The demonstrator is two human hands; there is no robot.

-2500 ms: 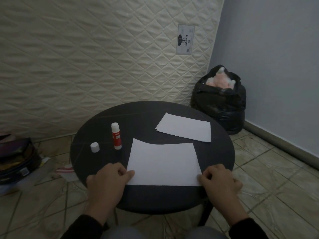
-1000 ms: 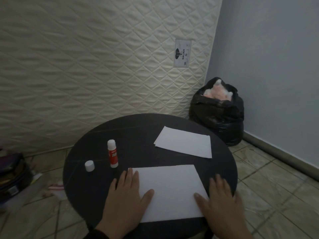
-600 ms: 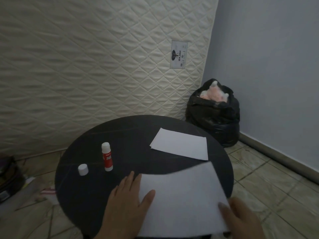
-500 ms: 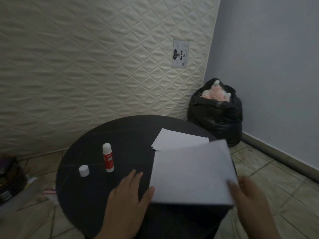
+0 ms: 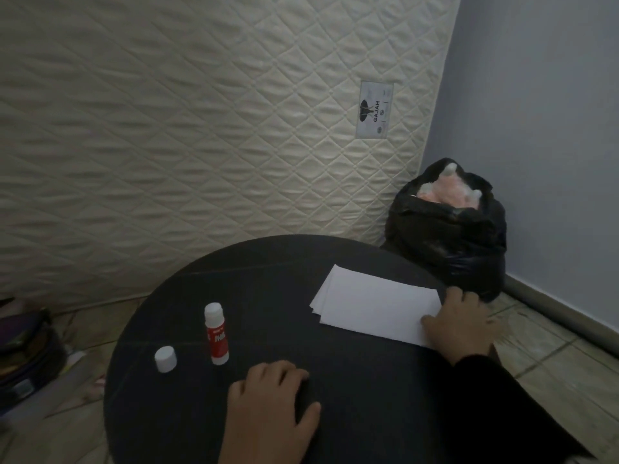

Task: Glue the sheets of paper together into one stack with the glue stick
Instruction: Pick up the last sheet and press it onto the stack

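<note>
Left hand point(image 5: 271, 406) lies flat on the worktop point(image 5: 351, 396) at 6 o'clock, fingers loosely apart; cap point(image 5: 165, 359) and upright glue stick point(image 5: 217, 333) at 10; right hand point(image 5: 460, 324) presses the stacked sheets point(image 5: 371, 308) at 2, fingers spread.

- Black round table point(image 5: 351, 396), faint pale lines across the top.
- White sheets of paper point(image 5: 375, 306).
- Glue stick point(image 5: 217, 333): red body, white lettering, white top and base.
- White cap point(image 5: 165, 359).
- Cream mattress point(image 5: 201, 128), quilted diamond pattern; pale label point(image 5: 375, 110) with black print.
- Black bin bag point(image 5: 449, 236), pink and white contents.
- Grey-blue wall point(image 5: 542, 128).
- Black sleeve point(image 5: 495, 403).
</note>
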